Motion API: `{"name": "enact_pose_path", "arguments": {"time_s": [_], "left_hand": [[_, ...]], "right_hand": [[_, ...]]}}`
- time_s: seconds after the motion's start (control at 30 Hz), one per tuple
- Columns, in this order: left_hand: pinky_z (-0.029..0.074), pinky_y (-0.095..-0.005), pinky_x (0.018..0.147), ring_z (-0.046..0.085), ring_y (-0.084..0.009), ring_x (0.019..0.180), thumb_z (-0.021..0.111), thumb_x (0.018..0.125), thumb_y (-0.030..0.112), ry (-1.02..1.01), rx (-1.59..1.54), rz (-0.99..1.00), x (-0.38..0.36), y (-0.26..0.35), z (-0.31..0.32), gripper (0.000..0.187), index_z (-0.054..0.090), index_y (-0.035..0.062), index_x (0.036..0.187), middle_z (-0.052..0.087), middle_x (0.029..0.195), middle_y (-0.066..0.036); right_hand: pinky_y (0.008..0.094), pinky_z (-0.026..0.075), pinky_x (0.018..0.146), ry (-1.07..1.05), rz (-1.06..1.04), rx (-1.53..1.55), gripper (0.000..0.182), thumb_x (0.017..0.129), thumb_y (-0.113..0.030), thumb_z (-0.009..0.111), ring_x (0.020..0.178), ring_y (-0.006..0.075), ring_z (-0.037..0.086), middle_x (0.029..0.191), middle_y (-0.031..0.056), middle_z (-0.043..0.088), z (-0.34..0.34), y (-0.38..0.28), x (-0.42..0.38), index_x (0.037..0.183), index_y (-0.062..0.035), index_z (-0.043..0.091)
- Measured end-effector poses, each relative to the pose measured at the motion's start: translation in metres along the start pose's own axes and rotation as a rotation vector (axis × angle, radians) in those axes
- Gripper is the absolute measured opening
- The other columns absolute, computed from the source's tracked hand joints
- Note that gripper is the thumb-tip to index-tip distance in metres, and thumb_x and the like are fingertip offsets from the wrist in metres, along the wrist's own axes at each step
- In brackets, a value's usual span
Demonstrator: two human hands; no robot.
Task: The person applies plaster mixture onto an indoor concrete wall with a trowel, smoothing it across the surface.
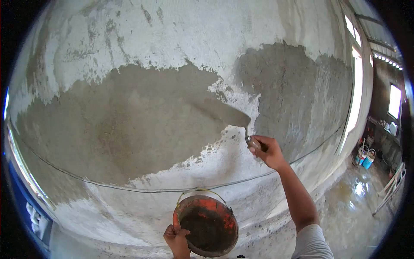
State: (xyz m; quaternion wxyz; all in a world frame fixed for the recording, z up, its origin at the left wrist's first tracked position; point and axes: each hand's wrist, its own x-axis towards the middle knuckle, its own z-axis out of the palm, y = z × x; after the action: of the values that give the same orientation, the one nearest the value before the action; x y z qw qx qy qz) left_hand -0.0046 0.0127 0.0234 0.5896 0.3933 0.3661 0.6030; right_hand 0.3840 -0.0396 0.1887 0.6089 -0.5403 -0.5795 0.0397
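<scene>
My right hand [268,152] is closed around the handle of a trowel [233,115], whose grey blade lies against or very near the wall [241,166]. Wet grey plaster [159,116] covers a wide patch left of the blade, and a second darker patch [293,82] spreads to its right. Bare whitish wall shows between the two patches. Low in front of me, my left hand [177,240] grips the rim of an orange bucket [230,218] by its left side. Dark grey mortar coats the bucket's inside, and its wire handle stands up at the top.
A cable [142,190] runs across the wall just above the bucket. To the right, a wet floor [345,203] holds small blue-and-white buckets [368,159] and a pale wooden frame [390,185]. Tall window openings [357,93] let in light on that side.
</scene>
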Motion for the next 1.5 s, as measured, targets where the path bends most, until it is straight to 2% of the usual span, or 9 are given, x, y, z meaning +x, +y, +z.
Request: {"name": "enact_pose_path", "arguments": {"time_s": [0.13, 0.43, 0.5, 0.57, 0.8, 0.9, 1.07, 1.27, 1.5], "left_hand": [[0.041, -0.0336, 0.053, 0.044, -0.0125, 0.055, 0.063, 0.067, -0.011, 0.051, 0.088, -0.004, -0.011, -0.005, 0.021, 0.029, 0.043, 0.0099, 0.064, 0.048, 0.062, 0.001], [0.042, -0.0315, 0.056, 0.046, -0.012, 0.058, 0.065, 0.06, -0.012, 0.097, 0.082, 0.024, -0.016, -0.015, 0.015, 0.03, 0.044, 0.0093, 0.065, 0.045, 0.063, 0.003], [0.041, -0.0312, 0.056, 0.045, -0.012, 0.059, 0.065, 0.059, -0.012, 0.095, 0.03, 0.033, -0.012, -0.013, 0.009, 0.031, 0.043, 0.009, 0.065, 0.045, 0.064, 0.003], [0.04, -0.031, 0.058, 0.044, -0.0118, 0.059, 0.064, 0.059, -0.013, 0.11, 0.275, 0.082, -0.01, -0.009, -0.004, 0.031, 0.043, 0.0089, 0.066, 0.044, 0.066, 0.003], [0.037, -0.032, 0.058, 0.04, -0.0124, 0.059, 0.065, 0.059, -0.011, 0.13, 0.171, 0.047, -0.012, 0.019, -0.019, 0.032, 0.041, 0.0097, 0.066, 0.043, 0.065, 0.003], [0.039, -0.0316, 0.059, 0.043, -0.0128, 0.059, 0.064, 0.059, -0.012, 0.164, 0.241, 0.065, -0.003, 0.017, -0.038, 0.031, 0.042, 0.0089, 0.066, 0.046, 0.066, 0.002], [0.041, -0.0309, 0.058, 0.047, -0.0131, 0.06, 0.064, 0.059, -0.013, 0.147, 0.169, 0.084, 0.003, 0.017, -0.051, 0.029, 0.044, 0.0078, 0.066, 0.052, 0.066, 0.0], [0.042, -0.0314, 0.057, 0.048, -0.0137, 0.059, 0.064, 0.057, -0.011, 0.145, 0.15, 0.079, 0.008, 0.013, -0.059, 0.026, 0.048, 0.006, 0.068, 0.055, 0.068, 0.0], [0.041, -0.0312, 0.057, 0.046, -0.0132, 0.059, 0.063, 0.056, -0.011, 0.168, 0.174, 0.061, 0.006, 0.017, -0.058, 0.029, 0.045, 0.0078, 0.069, 0.052, 0.069, 0.0]], "right_hand": [[0.0284, 0.046, 0.054, -0.174, 0.116, 0.138, 0.032, 0.104, -0.028, 0.062, 0.06, 0.0098, 0.055, 0.08, 0.0019, 0.063, -0.009, 0.005, 0.045, 0.114, 0.0019, 0.067], [0.0269, 0.046, 0.05, -0.083, 0.267, 0.373, 0.042, 0.104, -0.04, 0.061, 0.056, 0.0102, 0.054, 0.078, 0.004, 0.063, -0.014, 0.1, 0.001, 0.11, 0.0012, 0.067], [0.0276, 0.045, 0.049, -0.022, 0.267, 0.376, 0.041, 0.104, -0.039, 0.059, 0.054, 0.0108, 0.054, 0.076, 0.0046, 0.062, -0.005, 0.094, -0.006, 0.109, 0.0013, 0.067], [0.028, 0.044, 0.047, -0.048, 0.169, 0.431, 0.04, 0.106, -0.038, 0.057, 0.053, 0.0117, 0.054, 0.075, 0.0047, 0.061, 0.003, 0.073, -0.005, 0.108, 0.0013, 0.065], [0.0292, 0.044, 0.047, -0.113, 0.203, 0.574, 0.046, 0.106, -0.045, 0.053, 0.054, 0.0135, 0.055, 0.076, 0.0064, 0.06, 0.032, 0.06, 0.06, 0.107, 0.0003, 0.064], [0.029, 0.046, 0.047, -0.188, 0.295, 0.53, 0.048, 0.105, -0.048, 0.053, 0.053, 0.0137, 0.055, 0.075, 0.006, 0.059, 0.047, 0.066, 0.045, 0.111, -0.0008, 0.062], [0.0292, 0.045, 0.047, -0.176, 0.192, 0.477, 0.049, 0.105, -0.048, 0.054, 0.054, 0.0124, 0.054, 0.072, 0.0047, 0.059, 0.052, 0.038, 0.046, 0.106, 0.0003, 0.064], [0.0289, 0.043, 0.045, -0.057, 0.198, 0.161, 0.046, 0.107, -0.044, 0.052, 0.052, 0.0102, 0.051, 0.068, 0.0036, 0.057, 0.031, 0.036, 0.073, 0.087, -0.0032, 0.06], [0.0293, 0.041, 0.043, -0.097, 0.286, 0.204, 0.048, 0.108, -0.043, 0.051, 0.045, 0.0119, 0.049, 0.061, 0.0041, 0.053, 0.002, 0.091, -0.009, 0.096, 0.0012, 0.065]]}}
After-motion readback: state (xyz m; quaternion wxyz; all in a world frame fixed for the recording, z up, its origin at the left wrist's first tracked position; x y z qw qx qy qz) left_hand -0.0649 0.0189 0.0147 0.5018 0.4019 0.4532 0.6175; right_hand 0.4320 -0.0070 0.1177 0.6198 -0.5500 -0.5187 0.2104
